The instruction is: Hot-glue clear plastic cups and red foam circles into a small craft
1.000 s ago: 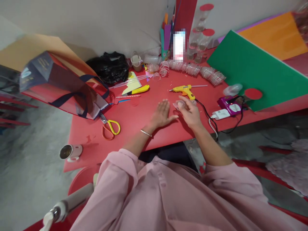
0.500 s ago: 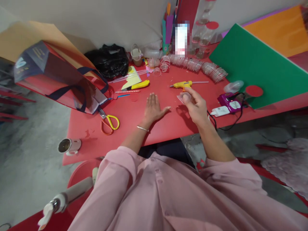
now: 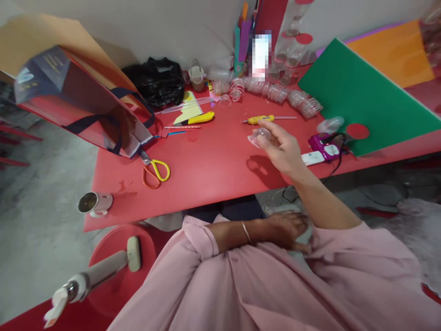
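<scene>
In my right hand (image 3: 284,149) is a small clear plastic cup (image 3: 261,135) with a flared rim, pinched between thumb and fingers above the red table. Just behind this hand lies a yellow glue gun (image 3: 261,119) with a clear stick in its back end. My left hand (image 3: 285,230) reaches across my lap, below the table's front edge, towards the right. Its thumb is apart from the somewhat blurred fingers, over a pale thing that I cannot make out. Rows of nested clear plastic cups (image 3: 275,91) lie along the back of the table.
A yellow cutter (image 3: 201,118), scissors (image 3: 156,172) and a mug (image 3: 94,203) are on the left of the red table (image 3: 193,184). A large shopping bag (image 3: 89,105) stands behind them. On the right are a green board (image 3: 361,96) and a purple power adapter (image 3: 325,146).
My left hand has left the tabletop and moved down and right to my lap. My right hand still holds the clear cup, now tilted differently. The view has shifted slightly.
</scene>
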A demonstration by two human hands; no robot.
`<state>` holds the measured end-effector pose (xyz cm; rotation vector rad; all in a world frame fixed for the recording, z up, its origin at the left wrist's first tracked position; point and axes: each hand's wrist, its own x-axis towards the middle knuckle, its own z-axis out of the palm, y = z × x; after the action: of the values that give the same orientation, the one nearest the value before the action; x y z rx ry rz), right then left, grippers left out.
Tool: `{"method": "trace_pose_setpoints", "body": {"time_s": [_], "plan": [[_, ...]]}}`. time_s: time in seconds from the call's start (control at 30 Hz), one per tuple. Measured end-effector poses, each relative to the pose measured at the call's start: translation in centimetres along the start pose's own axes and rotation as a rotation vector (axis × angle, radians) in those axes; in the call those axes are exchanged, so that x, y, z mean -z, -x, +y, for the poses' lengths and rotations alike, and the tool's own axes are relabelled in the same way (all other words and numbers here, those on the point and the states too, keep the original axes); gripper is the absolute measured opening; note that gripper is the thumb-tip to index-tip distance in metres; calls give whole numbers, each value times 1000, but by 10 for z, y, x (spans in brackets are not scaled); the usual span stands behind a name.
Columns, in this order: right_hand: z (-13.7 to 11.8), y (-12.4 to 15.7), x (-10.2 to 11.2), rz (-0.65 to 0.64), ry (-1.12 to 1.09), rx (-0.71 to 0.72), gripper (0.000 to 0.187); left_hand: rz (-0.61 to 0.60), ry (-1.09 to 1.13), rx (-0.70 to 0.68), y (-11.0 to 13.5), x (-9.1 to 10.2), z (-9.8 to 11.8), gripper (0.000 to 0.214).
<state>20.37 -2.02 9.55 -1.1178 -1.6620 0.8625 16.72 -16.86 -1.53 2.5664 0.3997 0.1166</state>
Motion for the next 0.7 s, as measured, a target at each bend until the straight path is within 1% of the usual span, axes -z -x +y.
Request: {"method": "trace_pose_setpoints", "body": {"time_s": [0.03, 0.07, 0.1, 0.13, 0.17, 0.23, 0.27, 0.33, 0.37, 0.4, 0.43, 0.5, 0.53, 0.6, 0.67, 0.7], "plan": [[-5, 0, 2, -32, 7, 1, 61, -5, -34, -71, 0, -2, 4, 62], [-9, -1, 4, -61, 8, 2, 60, 23, -62, -97, 3, 0, 5, 47], [-12, -1, 7, -80, 5, 6, 60, 58, -88, -84, 9, 7, 2, 38], [-13, -1, 9, -78, 0, 14, 60, 87, -104, -46, 17, 16, -2, 37], [-13, -1, 10, -67, -8, 22, 60, 127, -108, -8, 28, 28, -8, 43], [-9, -1, 11, -43, -27, 27, 60, 251, -97, 127, 60, 51, -22, 46], [-6, -1, 10, -33, -34, 21, 61, 319, -102, 244, 80, 61, -29, 52], [2, -1, 6, -29, -40, 4, 60, 460, -149, 595, 125, 74, -43, 75], [6, -1, 3, -36, -43, -2, 60, 500, -176, 779, 148, 76, -51, 87], [10, -1, 0, -47, -50, -3, 60, 523, -203, 948, 169, 78, -61, 96], [13, -2, -4, -59, -61, -2, 61, 531, -230, 1082, 188, 78, -71, 104], [16, -3, -11, -80, -84, -2, 62, 546, -297, 1257, 214, 80, -94, 111], [16, -4, -15, -89, -90, -4, 63, 563, -323, 1312, 221, 82, -107, 112], [14, -4, -20, -100, -95, 3, 64, 606, -356, 1384, 220, 90, -130, 115], [10, -4, -22, -110, -94, 19, 66, 613, -354, 1390, 204, 97, -146, 119], [9, -4, -22, -111, -93, 23, 67, 612, -344, 1368, 192, 100, -149, 121]]}}
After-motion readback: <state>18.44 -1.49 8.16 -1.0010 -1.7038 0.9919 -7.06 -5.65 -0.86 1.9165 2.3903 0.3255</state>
